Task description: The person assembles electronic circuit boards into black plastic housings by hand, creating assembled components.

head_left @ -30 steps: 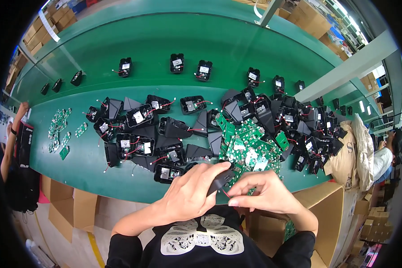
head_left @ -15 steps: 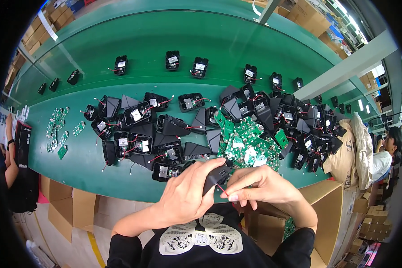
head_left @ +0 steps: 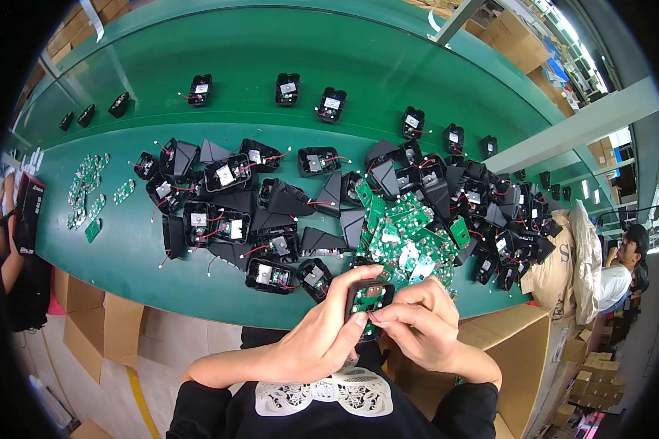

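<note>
Black housing (head_left: 368, 304) with a green board sits clamped between both hands (head_left: 373, 329), over the table edge (head_left: 198, 293).

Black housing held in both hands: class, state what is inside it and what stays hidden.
Inside the black housing sits a green circuit board. The left hand cups it; right hand fingertips press the board. The housing's underside and lower end are covered.

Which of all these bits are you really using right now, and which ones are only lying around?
In use:
- left hand, holding the black casing
- right hand, fingertips on the green board inside it

Lying about:
- pile of green circuit boards
- black casings with red wires
- small boards far left
- cardboard box
- green table
</note>
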Motion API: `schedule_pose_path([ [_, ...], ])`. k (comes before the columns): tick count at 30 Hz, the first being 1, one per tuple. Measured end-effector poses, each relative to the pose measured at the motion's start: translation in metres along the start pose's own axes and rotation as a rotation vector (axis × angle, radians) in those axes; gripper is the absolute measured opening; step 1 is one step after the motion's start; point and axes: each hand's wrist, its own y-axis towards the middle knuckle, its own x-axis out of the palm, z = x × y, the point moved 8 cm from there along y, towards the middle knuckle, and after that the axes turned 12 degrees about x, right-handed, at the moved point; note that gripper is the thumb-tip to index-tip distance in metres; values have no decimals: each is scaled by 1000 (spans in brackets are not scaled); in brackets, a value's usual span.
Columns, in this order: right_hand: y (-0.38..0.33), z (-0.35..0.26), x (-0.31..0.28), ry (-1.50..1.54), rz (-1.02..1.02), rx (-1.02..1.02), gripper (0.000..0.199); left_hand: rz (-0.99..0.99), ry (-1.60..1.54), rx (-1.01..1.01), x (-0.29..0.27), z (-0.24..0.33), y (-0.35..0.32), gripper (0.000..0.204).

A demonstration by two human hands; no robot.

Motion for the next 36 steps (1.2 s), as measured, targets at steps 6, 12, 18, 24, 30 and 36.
schedule_pose_path([
  [6, -2, 2, 0, -13, -11, -19, 19, -40, -53, -48, 1, -2, 0, 53],
  [12, -5, 3, -2, 17, 42, -12, 18, -18, -25, 73, 4, 8, 3, 57],
  [18, -8, 2, -3, 5, 80, -34, 19, 11, 0, 147, 4, 8, 3, 57],
  [24, -9, 9, -3, 52, 96, 19, 18, 13, -21, 137, 6, 6, 4, 57],
  [30, -13, -6, -6, -162, 130, -198, 29, 35, -15, 171, 9, 7, 4, 58],
  [36, -20, -9, -3, -269, 155, -320, 28, 30, -208, -65, 13, -3, 2, 59],
])
